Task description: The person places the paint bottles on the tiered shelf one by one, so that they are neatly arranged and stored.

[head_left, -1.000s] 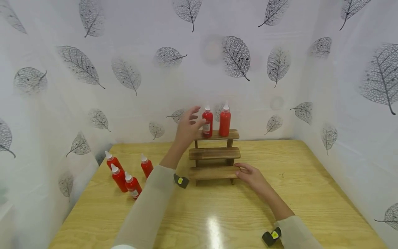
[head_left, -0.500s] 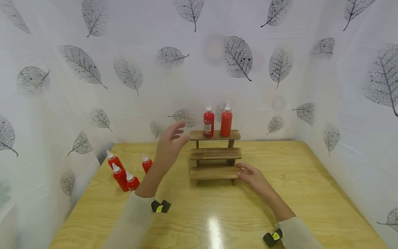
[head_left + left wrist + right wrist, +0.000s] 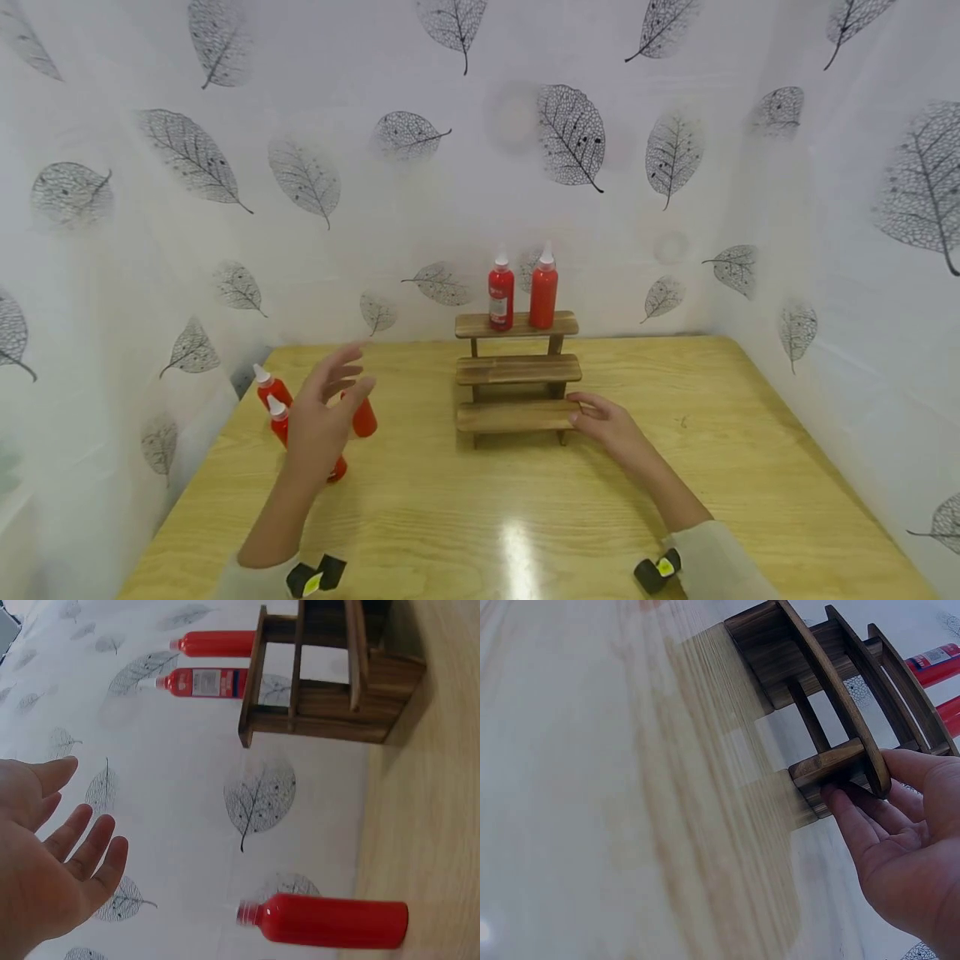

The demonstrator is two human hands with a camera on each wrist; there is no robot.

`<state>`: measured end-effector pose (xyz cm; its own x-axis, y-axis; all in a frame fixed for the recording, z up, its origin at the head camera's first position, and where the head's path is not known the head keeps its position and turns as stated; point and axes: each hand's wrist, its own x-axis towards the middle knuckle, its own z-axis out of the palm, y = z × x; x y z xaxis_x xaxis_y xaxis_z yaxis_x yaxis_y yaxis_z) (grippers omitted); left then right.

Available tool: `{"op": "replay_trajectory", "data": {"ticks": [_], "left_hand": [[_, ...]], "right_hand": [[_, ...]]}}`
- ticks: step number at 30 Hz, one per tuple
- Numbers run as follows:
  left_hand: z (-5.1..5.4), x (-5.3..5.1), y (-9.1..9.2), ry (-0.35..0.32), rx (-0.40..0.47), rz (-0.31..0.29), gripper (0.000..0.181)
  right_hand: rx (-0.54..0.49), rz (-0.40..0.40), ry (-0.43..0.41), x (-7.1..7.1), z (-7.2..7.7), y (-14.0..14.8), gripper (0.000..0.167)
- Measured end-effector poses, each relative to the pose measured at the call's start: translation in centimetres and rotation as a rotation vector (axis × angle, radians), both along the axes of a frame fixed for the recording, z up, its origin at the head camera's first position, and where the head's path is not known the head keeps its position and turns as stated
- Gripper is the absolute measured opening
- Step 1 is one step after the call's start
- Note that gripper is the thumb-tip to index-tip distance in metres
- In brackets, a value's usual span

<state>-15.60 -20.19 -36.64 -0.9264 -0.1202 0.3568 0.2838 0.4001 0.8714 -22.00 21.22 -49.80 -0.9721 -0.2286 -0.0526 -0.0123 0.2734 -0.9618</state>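
Left hand [image 3: 318, 425]: fingers [image 3: 94, 847] spread and slightly bent, well apart from the one worktop bottle in the left wrist view. In the head view it sits in front of the red bottles at the left of the worktop [image 3: 465, 517], hiding parts of them.

Of those bottles, the back-left bottle [image 3: 279, 393] and the bottle just in front of it [image 3: 280, 425] show white nozzles; a nearer bottle [image 3: 338, 472] is mostly behind the hand, and the right-hand bottle [image 3: 365, 419] is partly covered.

Right hand [image 3: 611, 433]: pinches the right end of the lowest step of the wooden rack [image 3: 518, 370], thumb against fingers. Rack has three steps and stands at the back of the worktop.

Top step carries two upright red bottles, side by side with a gap: labelled bottle [image 3: 501, 298] left, plain-sided bottle [image 3: 543, 298] right. Leaf-print sheeting [image 3: 465, 200] behind.
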Motion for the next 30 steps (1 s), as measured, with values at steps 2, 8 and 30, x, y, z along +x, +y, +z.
{"op": "replay_trajectory", "data": {"ticks": [2,8,30], "left_hand": [[-0.4,0.8,-0.8,-0.010,0.026,0.054,0.046],[-1.8,2.7,-3.1,-0.051,-0.017,0.175,0.046],[-7.6,2.8,-7.5,-0.306,-0.063,0.214,0.056]], "right_hand": [[0.002,0.000,0.005,0.0,0.0,0.0,0.056],[0.001,0.008,0.000,0.0,0.0,0.0,0.057],[-0.009,-0.004,-0.031,-0.1,0.0,0.1,0.057]]}}
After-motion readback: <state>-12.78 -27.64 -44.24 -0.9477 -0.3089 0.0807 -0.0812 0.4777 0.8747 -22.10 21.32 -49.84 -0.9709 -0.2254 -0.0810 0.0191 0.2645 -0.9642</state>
